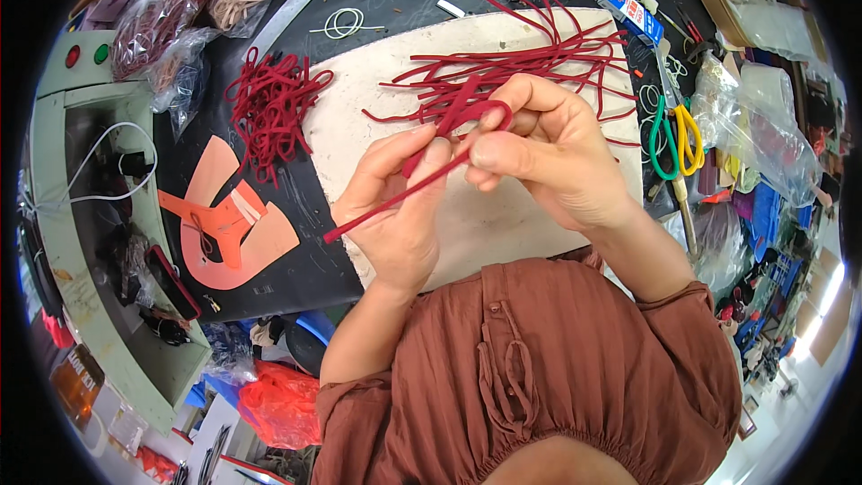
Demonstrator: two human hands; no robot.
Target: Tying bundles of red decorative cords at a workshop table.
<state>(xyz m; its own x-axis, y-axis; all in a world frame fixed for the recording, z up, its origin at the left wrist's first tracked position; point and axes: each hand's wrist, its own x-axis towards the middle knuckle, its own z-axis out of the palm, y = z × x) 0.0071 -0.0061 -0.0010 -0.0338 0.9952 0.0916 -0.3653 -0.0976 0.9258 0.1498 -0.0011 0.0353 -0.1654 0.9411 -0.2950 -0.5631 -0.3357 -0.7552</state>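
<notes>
Between my two hands is a dark red flat cord (pixel 395 200), bent into a loop by the fingertips. My left hand (pixel 391 224) pinches it between thumb and fingers, and one end sticks out toward the lower left. Up by the loop, my right hand (pixel 566 157) grips the cord with thumb and forefinger. Both hands are raised over a cream-coloured board (pixel 503 229). Several straight red cords (pixel 539 58) lie spread across the board's far side. To the left is a heap of looped red cords (pixel 274 112).
Scissors with green and yellow handles (pixel 663 139) lie right of the board, below a blue-and-white box (pixel 633 13). Orange cut pieces (pixel 235 260) rest on the black tabletop (pixel 314 292) at left. A grey-green cabinet (pixel 67 90) with red and green buttons stands beside plastic bags (pixel 184 13).
</notes>
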